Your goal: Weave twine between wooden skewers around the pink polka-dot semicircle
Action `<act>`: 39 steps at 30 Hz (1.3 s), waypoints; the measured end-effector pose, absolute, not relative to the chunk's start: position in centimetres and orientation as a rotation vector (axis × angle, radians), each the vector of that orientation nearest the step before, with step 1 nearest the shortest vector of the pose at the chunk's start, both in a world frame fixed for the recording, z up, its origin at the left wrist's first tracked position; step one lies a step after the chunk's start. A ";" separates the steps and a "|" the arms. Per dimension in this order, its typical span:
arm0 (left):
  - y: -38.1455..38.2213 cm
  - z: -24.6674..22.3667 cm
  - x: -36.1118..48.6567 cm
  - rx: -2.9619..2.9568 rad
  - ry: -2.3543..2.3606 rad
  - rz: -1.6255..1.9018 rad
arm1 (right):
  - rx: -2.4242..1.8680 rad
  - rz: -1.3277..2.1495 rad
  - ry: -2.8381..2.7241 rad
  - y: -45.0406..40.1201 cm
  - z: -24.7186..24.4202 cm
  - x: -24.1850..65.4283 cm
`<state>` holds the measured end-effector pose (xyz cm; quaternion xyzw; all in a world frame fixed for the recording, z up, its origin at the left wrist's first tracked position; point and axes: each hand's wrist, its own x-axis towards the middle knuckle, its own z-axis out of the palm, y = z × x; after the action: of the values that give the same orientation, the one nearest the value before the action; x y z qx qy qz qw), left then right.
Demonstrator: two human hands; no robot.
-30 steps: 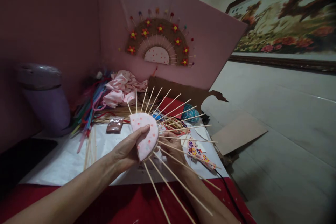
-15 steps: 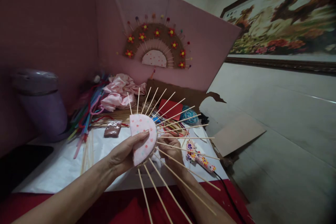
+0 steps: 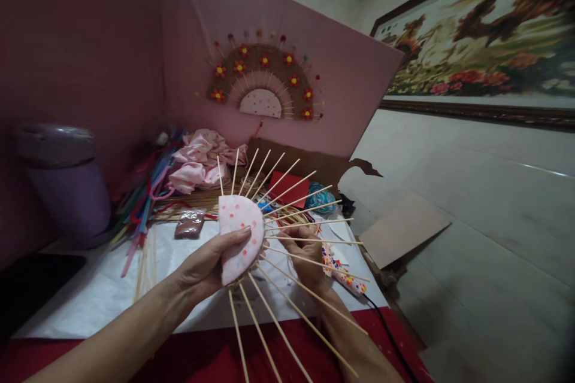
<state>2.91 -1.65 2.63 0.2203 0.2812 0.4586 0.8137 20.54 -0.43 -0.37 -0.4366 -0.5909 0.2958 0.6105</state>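
Observation:
A pink dotted half-disc [image 3: 242,239] stands in mid-air over the table, its straight edge to the left, thin wooden sticks [image 3: 309,242] fanning out from its curved rim. My left hand [image 3: 211,260] grips the half-disc, thumb across its front face and the other fingers hidden behind. Just right of the rim, my right hand [image 3: 303,248] is closed in a pinch behind the sticks; what its fingertips hold, if anything, is too small to make out. A flower-patterned tool with a black cable [image 3: 348,278] lies beyond my right wrist.
Pink cloth [image 3: 202,158], coloured pipe cleaners [image 3: 148,191] and a brown packet [image 3: 189,224] lie on the left. Blue yarn [image 3: 320,196] and red card [image 3: 290,188] are behind the sticks. A purple tumbler [image 3: 67,185] stands far left. A decorated arch [image 3: 263,60] is on the pink board.
My right hand has shifted slightly right and up, away from the half-disc's rim. My left hand still holds the half-disc, and the view has moved a little.

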 end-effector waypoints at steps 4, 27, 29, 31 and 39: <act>-1.4 2.8 2.5 0.502 0.573 1.035 | -0.984 0.618 -1.426 0.0 0.4 22.2; -0.3 2.2 2.1 0.596 0.728 1.062 | -0.640 0.630 -0.924 0.4 3.0 27.2; -0.4 2.3 2.2 0.588 0.717 1.050 | -0.674 0.604 -0.903 0.7 2.9 27.4; -0.6 2.4 2.3 0.560 0.697 1.036 | -0.728 0.617 -0.861 1.1 2.6 27.5; -1.5 3.2 2.2 0.498 0.632 0.932 | -1.063 0.495 -1.173 1.7 0.6 24.7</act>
<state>2.16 -1.52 3.19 0.2337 0.2963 0.4372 0.8163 24.71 1.75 0.62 -0.4726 -0.5215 0.2202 0.6754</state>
